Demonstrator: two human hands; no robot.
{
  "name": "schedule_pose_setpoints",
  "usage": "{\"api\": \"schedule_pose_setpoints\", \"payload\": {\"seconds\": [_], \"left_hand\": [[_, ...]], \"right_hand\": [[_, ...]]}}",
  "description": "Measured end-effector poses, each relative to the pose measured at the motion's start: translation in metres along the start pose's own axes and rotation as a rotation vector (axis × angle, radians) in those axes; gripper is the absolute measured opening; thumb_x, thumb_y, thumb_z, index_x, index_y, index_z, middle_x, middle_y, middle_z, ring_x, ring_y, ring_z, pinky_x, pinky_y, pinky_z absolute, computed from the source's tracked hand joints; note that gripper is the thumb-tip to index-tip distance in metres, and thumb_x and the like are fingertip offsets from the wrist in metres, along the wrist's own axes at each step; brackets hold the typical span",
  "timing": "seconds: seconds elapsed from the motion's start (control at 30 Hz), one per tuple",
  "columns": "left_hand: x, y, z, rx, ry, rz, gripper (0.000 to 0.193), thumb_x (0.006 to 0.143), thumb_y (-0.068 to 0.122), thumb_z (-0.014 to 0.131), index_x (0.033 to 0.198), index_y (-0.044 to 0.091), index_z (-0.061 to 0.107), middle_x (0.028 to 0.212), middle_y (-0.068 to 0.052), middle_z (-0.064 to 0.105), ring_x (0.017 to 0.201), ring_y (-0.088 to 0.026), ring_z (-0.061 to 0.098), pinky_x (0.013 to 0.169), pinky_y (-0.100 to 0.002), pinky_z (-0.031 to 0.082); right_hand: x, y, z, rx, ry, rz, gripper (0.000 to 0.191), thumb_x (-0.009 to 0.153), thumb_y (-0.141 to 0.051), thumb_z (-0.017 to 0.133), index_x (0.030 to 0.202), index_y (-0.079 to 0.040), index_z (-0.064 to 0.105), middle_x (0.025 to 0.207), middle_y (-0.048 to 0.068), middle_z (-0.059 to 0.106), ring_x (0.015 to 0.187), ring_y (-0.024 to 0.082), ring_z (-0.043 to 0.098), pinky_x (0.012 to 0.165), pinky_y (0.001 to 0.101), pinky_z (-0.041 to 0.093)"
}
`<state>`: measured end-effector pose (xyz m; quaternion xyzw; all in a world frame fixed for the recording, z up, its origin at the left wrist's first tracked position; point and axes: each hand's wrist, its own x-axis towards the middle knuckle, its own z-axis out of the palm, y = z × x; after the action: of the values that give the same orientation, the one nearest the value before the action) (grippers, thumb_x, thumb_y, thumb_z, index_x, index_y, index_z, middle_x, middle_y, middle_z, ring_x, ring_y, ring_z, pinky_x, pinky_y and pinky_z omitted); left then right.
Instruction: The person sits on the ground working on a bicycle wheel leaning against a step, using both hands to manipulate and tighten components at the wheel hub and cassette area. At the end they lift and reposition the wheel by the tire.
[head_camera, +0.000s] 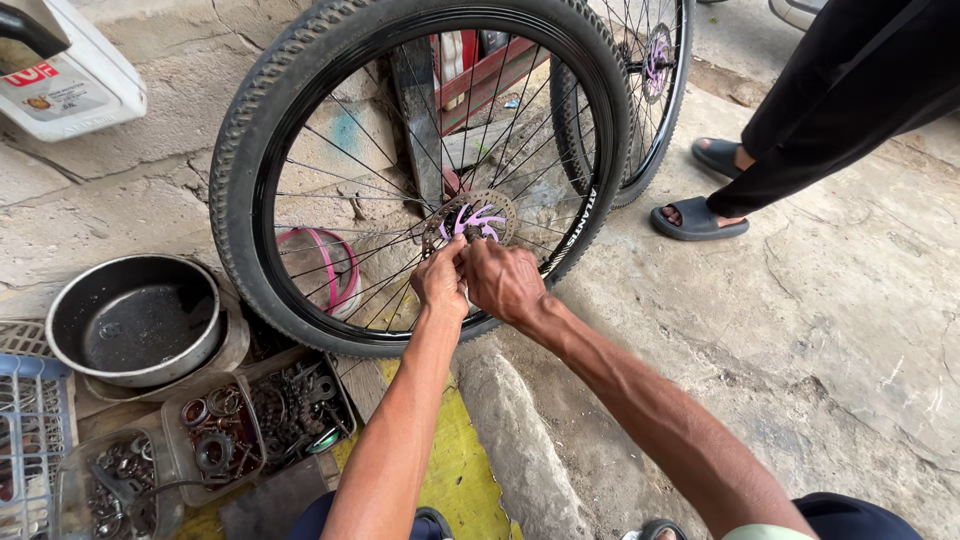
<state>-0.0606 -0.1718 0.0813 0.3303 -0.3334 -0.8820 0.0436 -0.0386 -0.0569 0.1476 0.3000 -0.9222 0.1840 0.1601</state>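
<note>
- So, both sets of my fingers are pinched together on the brake disc (478, 218) at the hub, left hand (441, 281) and right hand (503, 281) touching.
- Disc sits mid bicycle wheel (420, 170), standing upright on concrete.
- Trays of small metal parts (215, 435) lower left, dark pan (135, 318) beside them.

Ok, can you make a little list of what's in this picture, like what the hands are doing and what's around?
Left hand: fingers pinched at the wheel's hub
Right hand: fingers at the hub, beside the left
Wheel: black knobbly tyre, thin spokes, standing upright
Brake disc: metal ring with pink centre
Second wheel: behind the first
Pan: dark, round, on the ground
Trays: small metal parts
Bystander's sandals: dark
</note>
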Motion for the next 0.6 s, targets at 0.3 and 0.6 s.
{"api": "schedule_pose_setpoints", "payload": {"seconds": [0.3, 0.6], "left_hand": [[0.01, -0.002, 0.004, -0.001, -0.049, -0.022, 0.006, 0.086, 0.005, 0.079, 0.083, 0.003, 0.074, 0.076, -0.008, 0.073, 0.058, -0.015, 0.065, 0.052, -0.025, 0.051], [0.016, 0.0, 0.007, -0.038, -0.049, -0.048, 0.006, 0.085, 0.004, 0.078, 0.083, 0.003, 0.073, 0.077, -0.008, 0.073, 0.06, -0.015, 0.067, 0.057, -0.026, 0.055]], "right_hand": [[0.001, -0.016, 0.002, 0.499, 0.297, 0.406, 0.038, 0.1, -0.019, 0.053, 0.068, 0.0, 0.058, 0.053, 0.016, 0.059, 0.04, 0.022, 0.058, 0.042, 0.0437, 0.044], [0.012, -0.022, 0.014, 0.539, 0.391, 0.686, 0.038, 0.1, -0.025, 0.059, 0.078, 0.005, 0.069, 0.057, 0.021, 0.06, 0.047, 0.022, 0.055, 0.051, 0.0411, 0.049]]}}
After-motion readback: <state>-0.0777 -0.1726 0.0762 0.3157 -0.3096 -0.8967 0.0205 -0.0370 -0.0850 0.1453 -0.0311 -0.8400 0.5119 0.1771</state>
